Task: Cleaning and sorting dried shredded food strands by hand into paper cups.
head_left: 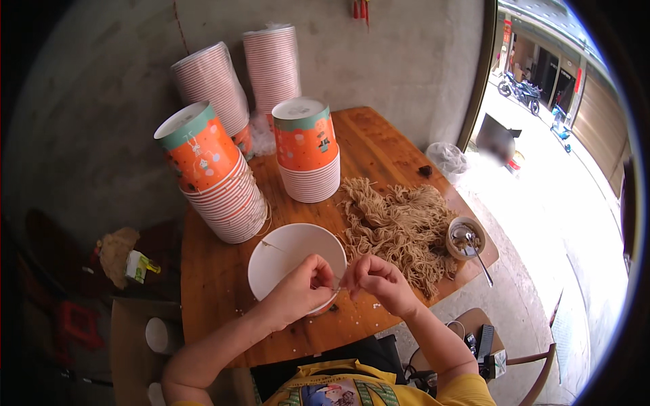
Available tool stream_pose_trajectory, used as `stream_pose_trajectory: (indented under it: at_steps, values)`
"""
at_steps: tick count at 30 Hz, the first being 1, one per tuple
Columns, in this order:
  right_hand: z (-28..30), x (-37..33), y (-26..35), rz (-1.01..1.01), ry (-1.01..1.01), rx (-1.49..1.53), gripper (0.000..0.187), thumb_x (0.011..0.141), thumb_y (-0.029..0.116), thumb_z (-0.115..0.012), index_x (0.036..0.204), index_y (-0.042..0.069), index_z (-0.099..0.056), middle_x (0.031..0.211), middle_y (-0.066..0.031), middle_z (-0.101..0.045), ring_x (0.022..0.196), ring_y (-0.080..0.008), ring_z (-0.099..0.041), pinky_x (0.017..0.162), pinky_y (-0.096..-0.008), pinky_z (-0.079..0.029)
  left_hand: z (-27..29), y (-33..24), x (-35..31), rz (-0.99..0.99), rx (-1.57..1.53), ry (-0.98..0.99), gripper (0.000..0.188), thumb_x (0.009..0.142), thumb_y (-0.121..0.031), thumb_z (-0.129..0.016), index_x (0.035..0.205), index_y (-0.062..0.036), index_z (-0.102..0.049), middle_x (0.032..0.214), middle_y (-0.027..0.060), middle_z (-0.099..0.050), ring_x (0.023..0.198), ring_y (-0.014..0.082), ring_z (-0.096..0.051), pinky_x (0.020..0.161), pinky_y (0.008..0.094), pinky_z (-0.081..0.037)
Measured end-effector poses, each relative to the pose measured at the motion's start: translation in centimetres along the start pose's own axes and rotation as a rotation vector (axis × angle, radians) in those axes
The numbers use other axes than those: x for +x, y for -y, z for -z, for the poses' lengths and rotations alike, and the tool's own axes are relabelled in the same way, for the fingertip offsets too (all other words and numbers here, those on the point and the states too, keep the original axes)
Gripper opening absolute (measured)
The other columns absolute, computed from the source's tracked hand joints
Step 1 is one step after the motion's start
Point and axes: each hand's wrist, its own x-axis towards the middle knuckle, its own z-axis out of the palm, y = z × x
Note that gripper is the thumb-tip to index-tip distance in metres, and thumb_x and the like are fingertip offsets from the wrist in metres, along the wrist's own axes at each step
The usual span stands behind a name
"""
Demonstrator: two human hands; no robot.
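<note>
Both the left hand [305, 287] and right hand [376, 283] have fingertips pinched together on what looks like a thin pale strand [338, 289], right at the near-right rim of a round white paper bucket [279, 265]; I'd keep it taut, with small finger moves so the bucket doesn't shift. Watch the tangled tan yarn heap [399, 233] crowding the right side, and the tall orange-and-green paper bucket stack [217, 169] just behind, leaving little elbow room.
</note>
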Motion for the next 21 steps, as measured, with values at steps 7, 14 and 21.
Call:
stream_pose_trajectory:
  at_steps: [7,14,21]
  values:
    - [-0.4,1.3,1.1,0.389,0.146,-0.98,0.018,0.079,0.008,-0.07,0.078,0.006,-0.052,0.083,-0.0045,-0.056,0.077,-0.0186,-0.057,0.068,-0.0284,-0.045,-1.4,1.0,-0.5,-0.771,0.901,-0.342,0.026,0.08,0.007,-0.059,0.098,-0.0024,-0.043,0.089,0.0153,-0.052,0.083,0.0326,-0.058,0.068,0.0387,-0.05]
    - [-0.4,2.7,4.2,0.571,0.22,-1.557,0.02,0.077,0.02,-0.073,0.079,0.011,-0.055,0.078,-0.0027,-0.057,0.071,-0.0229,-0.058,0.059,-0.0342,-0.05,-0.7,1.3,-0.6,-0.572,0.655,-0.282,0.025,0.083,0.008,-0.058,0.099,-0.0034,-0.042,0.088,0.0084,-0.052,0.077,0.0178,-0.057,0.067,0.0309,-0.049]
    - [-2.4,2.3,1.8,0.268,-0.027,-1.226,0.019,0.081,0.02,-0.074,0.092,0.007,-0.065,0.079,-0.0072,-0.06,0.07,-0.0225,-0.063,0.061,-0.0337,-0.051,0.7,1.4,0.3,-0.344,0.329,-0.153,0.028,0.085,0.007,-0.057,0.102,-0.0055,-0.04,0.089,0.0016,-0.05,0.077,0.0061,-0.051,0.069,0.0218,-0.048]
